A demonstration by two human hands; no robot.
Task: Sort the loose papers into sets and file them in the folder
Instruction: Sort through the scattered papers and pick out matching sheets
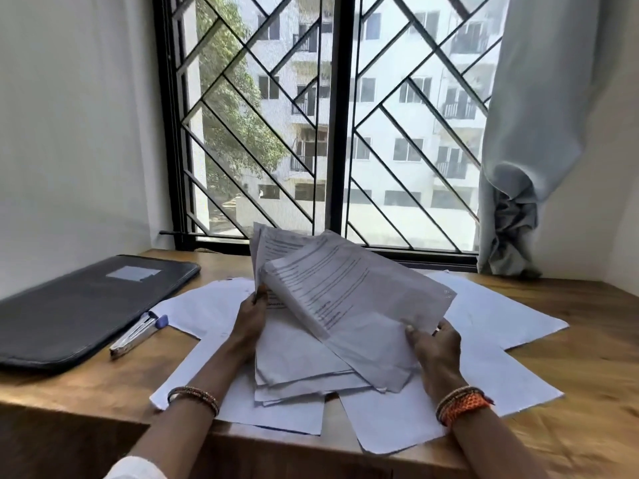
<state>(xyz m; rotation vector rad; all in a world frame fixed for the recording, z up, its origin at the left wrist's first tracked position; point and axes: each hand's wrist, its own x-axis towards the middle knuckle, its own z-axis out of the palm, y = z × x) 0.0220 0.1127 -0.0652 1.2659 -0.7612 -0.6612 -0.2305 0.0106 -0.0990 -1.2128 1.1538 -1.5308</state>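
Your forearms are bare from wrist to near the elbow. Left wrist: a stack of thin bangles, brown and gold-toned with fine beaded edging. Right wrist: similar thin bangles beside a bright orange knotted thread band, its loose ends sticking out. Left arm, lower edge of view: a scrap of white sleeve.
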